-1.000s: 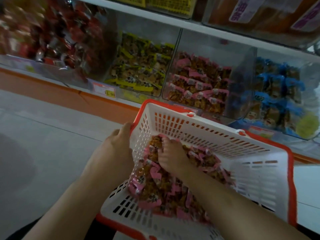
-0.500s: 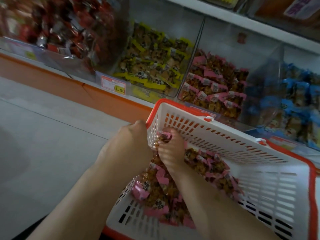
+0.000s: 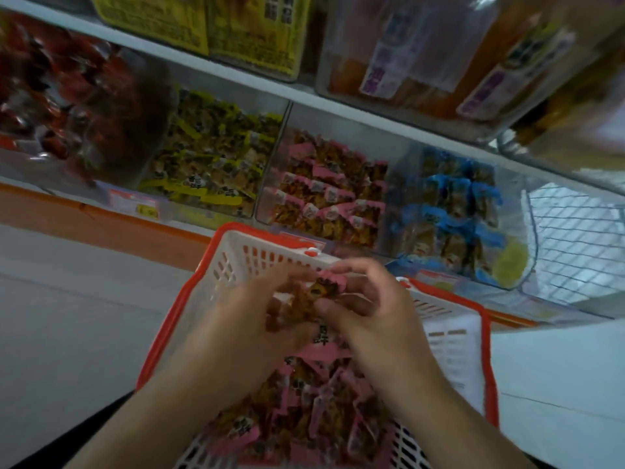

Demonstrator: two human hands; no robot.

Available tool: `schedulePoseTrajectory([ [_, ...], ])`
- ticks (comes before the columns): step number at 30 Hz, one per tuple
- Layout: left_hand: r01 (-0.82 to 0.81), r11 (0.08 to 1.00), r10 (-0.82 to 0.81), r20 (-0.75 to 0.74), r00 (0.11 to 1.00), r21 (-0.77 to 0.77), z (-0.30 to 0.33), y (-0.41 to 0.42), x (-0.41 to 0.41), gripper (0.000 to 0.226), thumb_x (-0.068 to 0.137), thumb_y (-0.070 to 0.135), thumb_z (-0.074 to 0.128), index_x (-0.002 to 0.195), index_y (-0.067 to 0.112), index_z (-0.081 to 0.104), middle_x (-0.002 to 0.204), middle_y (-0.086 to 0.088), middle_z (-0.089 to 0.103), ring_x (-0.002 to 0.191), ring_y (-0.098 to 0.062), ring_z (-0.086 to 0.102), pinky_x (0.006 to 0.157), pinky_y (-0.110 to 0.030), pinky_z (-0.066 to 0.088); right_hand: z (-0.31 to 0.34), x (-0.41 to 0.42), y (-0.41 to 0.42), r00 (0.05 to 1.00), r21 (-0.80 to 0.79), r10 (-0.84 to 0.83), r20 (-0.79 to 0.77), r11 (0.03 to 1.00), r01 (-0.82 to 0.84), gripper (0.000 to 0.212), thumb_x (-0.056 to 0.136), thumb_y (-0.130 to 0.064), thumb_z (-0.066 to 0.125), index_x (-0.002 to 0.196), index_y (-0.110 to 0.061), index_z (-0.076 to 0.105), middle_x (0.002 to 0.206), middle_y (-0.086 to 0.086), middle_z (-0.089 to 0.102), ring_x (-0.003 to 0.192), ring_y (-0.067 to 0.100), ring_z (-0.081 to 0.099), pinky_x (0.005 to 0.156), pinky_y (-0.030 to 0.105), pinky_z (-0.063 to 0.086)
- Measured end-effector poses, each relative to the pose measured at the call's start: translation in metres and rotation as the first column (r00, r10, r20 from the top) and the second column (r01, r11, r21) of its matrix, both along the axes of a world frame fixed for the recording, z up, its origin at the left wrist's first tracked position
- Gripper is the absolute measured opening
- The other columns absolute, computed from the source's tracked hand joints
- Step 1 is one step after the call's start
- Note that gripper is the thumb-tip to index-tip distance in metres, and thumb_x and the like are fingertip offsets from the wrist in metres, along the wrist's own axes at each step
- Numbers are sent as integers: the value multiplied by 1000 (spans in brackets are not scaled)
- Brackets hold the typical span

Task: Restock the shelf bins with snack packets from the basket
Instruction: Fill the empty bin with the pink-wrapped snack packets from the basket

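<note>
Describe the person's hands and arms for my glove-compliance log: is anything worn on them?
Nothing worn shows: the left hand and right hand are bare, without gloves, rings or watch, and both forearms are bare to the frame's bottom edge, with no sleeves in view.

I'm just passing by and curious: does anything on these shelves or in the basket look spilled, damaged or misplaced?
Nothing stands out. Pink packets lie heaped inside the basket, both hands hold a few, and each shelf bin holds one colour.
</note>
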State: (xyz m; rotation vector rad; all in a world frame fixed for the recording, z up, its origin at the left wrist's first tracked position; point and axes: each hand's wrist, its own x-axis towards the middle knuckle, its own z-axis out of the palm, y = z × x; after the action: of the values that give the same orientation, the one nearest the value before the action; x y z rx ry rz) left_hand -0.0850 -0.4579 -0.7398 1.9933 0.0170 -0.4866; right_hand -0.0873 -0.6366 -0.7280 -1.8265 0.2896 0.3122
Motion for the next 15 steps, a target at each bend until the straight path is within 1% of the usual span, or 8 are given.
schedulePoseTrajectory([
  [2,-23,999,23,-9,1000,24,-3,-9,0,64,80,22,88,120,61,59,105,31,67,90,-4,70,80,-33,62,-5,2,-8,1000,-52,-3,2,999,3,30,92,-19,82,108,-42,70,103,-19,76,97,0,73,89,38,63],
  [4,-64,998,64,-8,998,7,-6,-14,2,62,80,14,87,119,58,65,107,28,69,92,-3,70,81,-25,61,-5,8,-19,998,-146,35,46,989,-28,27,99,-28,74,115,-48,67,110,-25,71,103,-7,68,93,30,60],
  [6,-107,994,107,-15,994,-32,-2,-21,7,60,81,10,86,117,54,68,108,25,72,91,-1,71,76,-19,59,3,17,-38,984,-317,81,158,948,-27,34,102,-31,67,129,-50,59,121,-28,60,112,-8,60,95,20,55],
  [7,-124,991,123,-6,992,-47,1,-25,15,60,81,8,85,117,52,67,106,24,74,90,-1,72,77,-21,59,3,24,-50,968,-407,94,233,913,9,40,103,-29,66,136,-48,55,128,-25,55,116,-6,56,97,18,51],
  [8,-141,989,141,2,990,-54,4,-28,20,60,81,8,85,119,50,66,104,26,74,89,-1,73,79,-25,60,5,29,-59,957,-502,121,262,864,28,46,102,-27,66,142,-44,51,134,-20,50,121,-3,53,100,19,49],
  [10,-164,986,160,96,982,27,8,-39,46,59,82,15,86,124,48,61,103,29,72,90,2,72,80,-30,61,1,39,-75,965,-637,171,200,770,-5,62,98,-24,69,152,-35,41,145,-10,39,133,10,46,108,25,45],
  [12,-193,971,165,189,968,141,6,-55,84,57,83,29,86,129,46,58,104,27,71,93,4,68,75,-22,57,-5,41,-81,972,-699,219,83,708,-100,73,96,-25,70,157,-29,30,151,-9,26,142,17,39,114,30,41],
  [15,-188,952,106,315,943,241,-4,-78,148,56,84,39,83,134,37,59,107,22,65,98,-3,63,76,-19,51,-1,41,-79,972,-675,233,17,720,-161,80,99,-32,66,161,-28,16,156,-12,11,147,18,35,115,33,43],
])
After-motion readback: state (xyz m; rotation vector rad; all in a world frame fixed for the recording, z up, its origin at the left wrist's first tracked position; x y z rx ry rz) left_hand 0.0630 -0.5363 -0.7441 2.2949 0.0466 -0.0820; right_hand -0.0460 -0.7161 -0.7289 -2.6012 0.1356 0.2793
